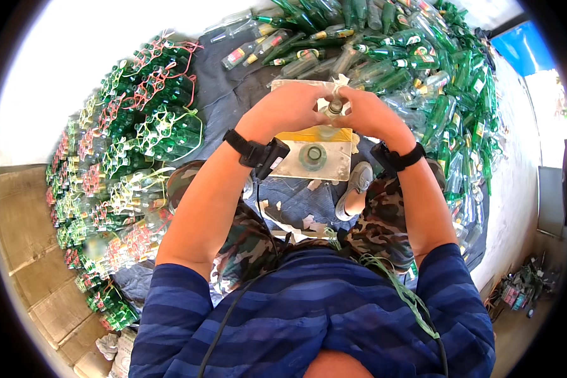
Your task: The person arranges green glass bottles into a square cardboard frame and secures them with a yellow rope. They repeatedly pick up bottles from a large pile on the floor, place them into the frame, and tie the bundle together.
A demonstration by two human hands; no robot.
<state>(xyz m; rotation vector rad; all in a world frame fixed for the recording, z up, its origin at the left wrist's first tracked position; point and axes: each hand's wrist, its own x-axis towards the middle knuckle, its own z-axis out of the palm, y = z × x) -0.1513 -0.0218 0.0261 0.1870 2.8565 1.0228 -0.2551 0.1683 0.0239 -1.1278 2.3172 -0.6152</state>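
Observation:
A clear glass bottle (pixel 334 107) is between my two hands, its mouth facing up towards me. My left hand (pixel 290 109) holds it from the left with thumb and fingertips, and my right hand (pixel 369 107) grips it from the right. A whitish scrap (pixel 341 81), perhaps paper, shows just beyond the fingers. Under the hands is a low pale board (pixel 283 165) with a yellow band (pixel 293 136) across it. A second clear glass bottle (pixel 313 158) stands upright on the board's near part. My fingers hide much of the held bottle.
Loose green and clear bottles (pixel 397 52) lie heaped ahead and to the right. Bundles of bottles tied with coloured plastic strapping (pixel 156 90) fill the left. Paper scraps (pixel 309 221) litter the dark ground sheet (pixel 227 101). Green plastic strips (pixel 397 283) hang over my shirt.

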